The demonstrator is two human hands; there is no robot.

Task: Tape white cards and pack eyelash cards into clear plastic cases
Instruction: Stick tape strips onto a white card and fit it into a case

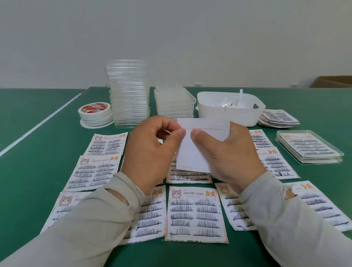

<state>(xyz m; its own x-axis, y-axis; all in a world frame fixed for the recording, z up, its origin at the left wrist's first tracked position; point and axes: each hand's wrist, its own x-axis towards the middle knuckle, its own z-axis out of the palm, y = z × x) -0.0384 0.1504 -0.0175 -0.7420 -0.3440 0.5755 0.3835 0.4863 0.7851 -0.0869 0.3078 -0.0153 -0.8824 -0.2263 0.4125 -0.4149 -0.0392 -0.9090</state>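
Note:
I hold a white card (192, 153) upright above the green table (34, 144), blank side toward me, with a thin strip of tape running across its upper part. My right hand (227, 155) grips the card from the right, thumb pressed on its face. My left hand (153, 150) pinches at the tape strip's left end on the card's left edge. Several printed eyelash cards (196, 214) lie face up in rows under my hands. Two stacks of clear plastic cases (127, 96) stand behind them.
Rolls of tape (95, 113) sit stacked at the left of the cases. A white bin (228, 114) with paper scraps stands at the back right, a pile of eyelash cards (278, 118) beside it. Packed cases (309, 148) lie stacked at the right.

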